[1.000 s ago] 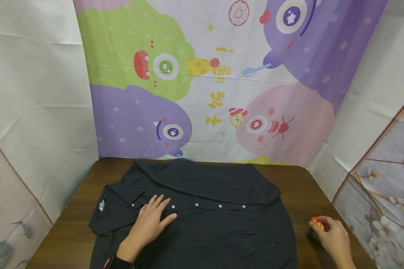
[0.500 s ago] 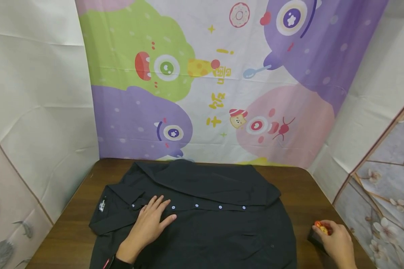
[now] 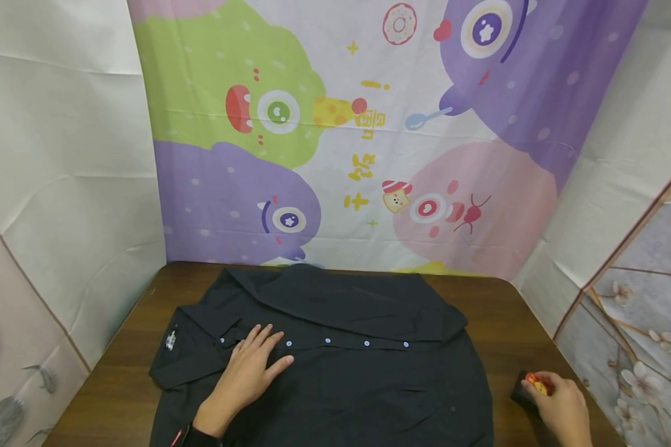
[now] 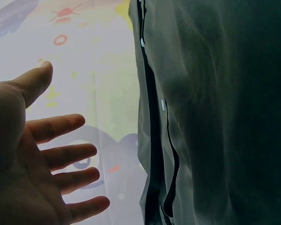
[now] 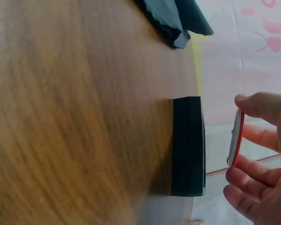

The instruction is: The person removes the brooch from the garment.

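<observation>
Left hand (image 3: pixel 251 366): palm down, fingers straight and slightly spread, thumb angled out to the right; the forearm enters from the lower edge in a dark sleeve. In the left wrist view the fingers (image 4: pixel 65 152) are extended and separated. Right hand (image 3: pixel 559 406): low at the right, fingers curled, thumb and fingertips (image 5: pixel 253 104) pinching a small red-rimmed disc (image 5: pixel 235 138), wrist leaving the frame at bottom right.
</observation>
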{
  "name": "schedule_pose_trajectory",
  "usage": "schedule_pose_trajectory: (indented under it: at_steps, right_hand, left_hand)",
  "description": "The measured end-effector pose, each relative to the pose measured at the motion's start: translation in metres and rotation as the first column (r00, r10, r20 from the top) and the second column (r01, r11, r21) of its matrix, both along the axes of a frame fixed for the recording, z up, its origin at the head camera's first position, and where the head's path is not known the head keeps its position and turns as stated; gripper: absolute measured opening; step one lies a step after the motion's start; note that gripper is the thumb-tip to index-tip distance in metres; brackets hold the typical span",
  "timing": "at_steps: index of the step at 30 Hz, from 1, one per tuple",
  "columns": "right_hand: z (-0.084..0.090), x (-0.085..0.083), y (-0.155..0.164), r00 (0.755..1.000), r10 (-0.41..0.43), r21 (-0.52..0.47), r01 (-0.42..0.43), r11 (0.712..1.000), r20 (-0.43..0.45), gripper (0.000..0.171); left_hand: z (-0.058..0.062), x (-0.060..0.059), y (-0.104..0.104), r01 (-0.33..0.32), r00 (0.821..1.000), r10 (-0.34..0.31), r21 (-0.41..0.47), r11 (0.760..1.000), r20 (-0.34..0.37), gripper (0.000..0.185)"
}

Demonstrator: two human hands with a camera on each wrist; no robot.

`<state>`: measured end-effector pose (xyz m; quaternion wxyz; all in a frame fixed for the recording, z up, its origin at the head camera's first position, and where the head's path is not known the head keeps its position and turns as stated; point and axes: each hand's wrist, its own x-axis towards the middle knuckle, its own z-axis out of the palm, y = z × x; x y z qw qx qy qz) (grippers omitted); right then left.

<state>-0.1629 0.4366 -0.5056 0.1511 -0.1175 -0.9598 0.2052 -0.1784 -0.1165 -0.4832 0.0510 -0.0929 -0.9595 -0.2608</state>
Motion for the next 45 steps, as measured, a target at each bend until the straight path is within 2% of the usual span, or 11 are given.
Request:
schedule_pose_trajectory:
  at_steps: [6,14,31,39,45]
  right_hand:
    - [-0.004,-0.001,0.003,0.998,-0.017,0.009,0.017,1.0,0.057,0.043]
    - [-0.006,-0.001,0.005,0.996,-0.03,0.006,0.03,1.0,0.088,0.046]
    - [-0.011,-0.002,0.011,0.995,0.025,0.06,-0.03,0.998,0.092,0.041]
    - [-0.012,-0.001,0.015,0.985,0.029,0.058,-0.04,0.998,0.168,0.044]
    - [-0.013,-0.001,0.015,0.99,0.021,0.059,-0.029,0.998,0.142,0.042]
  left_hand:
    - [0.0,0.001,0.0,-0.004,1.0,0.004,-0.006,1.0,-0.011,0.057]
    - [0.002,0.001,-0.001,-0.004,1.0,0.003,-0.006,1.0,-0.026,0.057]
    - [0.001,-0.001,0.001,-0.004,1.0,0.004,-0.009,1.0,-0.012,0.055]
    - [-0.001,0.0,0.002,-0.002,1.0,0.002,-0.008,1.0,0.001,0.054]
    - [0.0,0.0,0.002,0.001,1.0,-0.001,-0.005,1.0,-0.005,0.054]
